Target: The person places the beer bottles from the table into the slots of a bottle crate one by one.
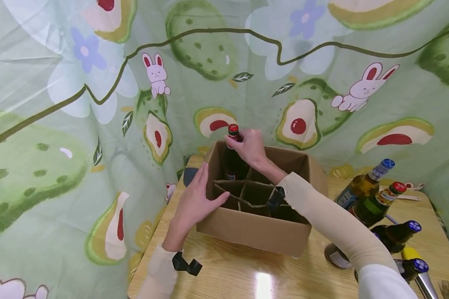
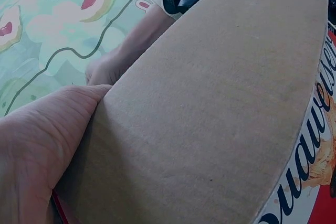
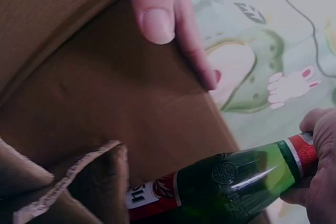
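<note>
A green glass bottle (image 3: pixel 226 182) with a red cap and red neck label stands partly inside a divided cardboard box (image 1: pixel 252 236), in its far left compartment. My right hand (image 1: pixel 251 146) grips the bottle by its neck, just above the box rim. In the right wrist view, part of a red and white label shows lower on the bottle. My left hand (image 1: pixel 196 199) rests on the box's left wall, fingers straight along the outside and thumb over the rim. Cardboard dividers (image 1: pixel 258 193) split the inside into several compartments.
Right of the box stand several bottles: one with a blue cap (image 1: pixel 363 185), a red-capped green one (image 1: pixel 381 203), and dark ones with blue caps (image 1: pixel 396 234). A yellow-handled utensil (image 1: pixel 420 270) and a fork (image 1: pixel 445 288) lie beside them on the wooden table (image 1: pixel 224 265). A patterned curtain (image 1: pixel 217 91) hangs behind.
</note>
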`<control>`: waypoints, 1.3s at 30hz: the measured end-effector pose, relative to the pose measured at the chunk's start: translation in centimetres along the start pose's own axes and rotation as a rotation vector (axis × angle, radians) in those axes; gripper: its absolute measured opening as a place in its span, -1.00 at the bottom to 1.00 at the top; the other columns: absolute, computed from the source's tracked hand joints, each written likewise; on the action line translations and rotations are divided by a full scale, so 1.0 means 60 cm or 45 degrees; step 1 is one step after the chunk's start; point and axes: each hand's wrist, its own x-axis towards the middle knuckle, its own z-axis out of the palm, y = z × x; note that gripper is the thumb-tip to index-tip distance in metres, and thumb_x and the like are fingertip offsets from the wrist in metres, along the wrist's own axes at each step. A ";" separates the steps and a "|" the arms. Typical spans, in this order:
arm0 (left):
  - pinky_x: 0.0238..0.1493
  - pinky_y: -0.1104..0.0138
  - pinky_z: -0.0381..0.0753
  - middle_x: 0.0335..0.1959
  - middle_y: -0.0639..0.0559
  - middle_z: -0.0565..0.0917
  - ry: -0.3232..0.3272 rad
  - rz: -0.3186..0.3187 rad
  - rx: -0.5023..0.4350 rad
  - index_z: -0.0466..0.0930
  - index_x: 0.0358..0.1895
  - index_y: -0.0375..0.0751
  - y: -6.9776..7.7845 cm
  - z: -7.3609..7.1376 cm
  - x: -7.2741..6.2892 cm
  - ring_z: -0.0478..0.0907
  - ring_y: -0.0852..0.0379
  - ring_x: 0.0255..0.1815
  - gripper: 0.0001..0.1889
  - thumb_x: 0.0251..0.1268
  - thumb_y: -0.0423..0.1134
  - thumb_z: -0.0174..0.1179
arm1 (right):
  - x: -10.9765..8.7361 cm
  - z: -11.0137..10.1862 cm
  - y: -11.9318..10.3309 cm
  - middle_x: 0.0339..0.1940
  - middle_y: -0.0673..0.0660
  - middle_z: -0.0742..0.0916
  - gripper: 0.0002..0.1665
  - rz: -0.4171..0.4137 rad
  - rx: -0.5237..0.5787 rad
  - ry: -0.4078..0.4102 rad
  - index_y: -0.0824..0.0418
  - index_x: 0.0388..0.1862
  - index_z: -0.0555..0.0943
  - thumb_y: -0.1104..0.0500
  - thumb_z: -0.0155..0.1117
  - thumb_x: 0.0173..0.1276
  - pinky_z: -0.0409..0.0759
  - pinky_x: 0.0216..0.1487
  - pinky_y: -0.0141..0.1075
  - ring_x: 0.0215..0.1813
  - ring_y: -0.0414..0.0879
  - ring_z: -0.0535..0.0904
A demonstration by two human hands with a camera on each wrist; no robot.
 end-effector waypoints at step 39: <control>0.48 -0.19 0.34 0.75 -0.04 -0.07 -0.022 -0.023 -0.047 -0.16 0.73 -0.12 0.010 -0.004 -0.003 0.12 -0.16 0.67 0.21 0.25 0.51 0.20 | -0.035 0.041 0.066 -0.61 0.22 0.73 -0.63 0.387 0.015 -0.321 0.26 -0.57 0.75 0.05 0.57 0.33 0.29 -0.59 -0.36 -0.65 -0.14 0.43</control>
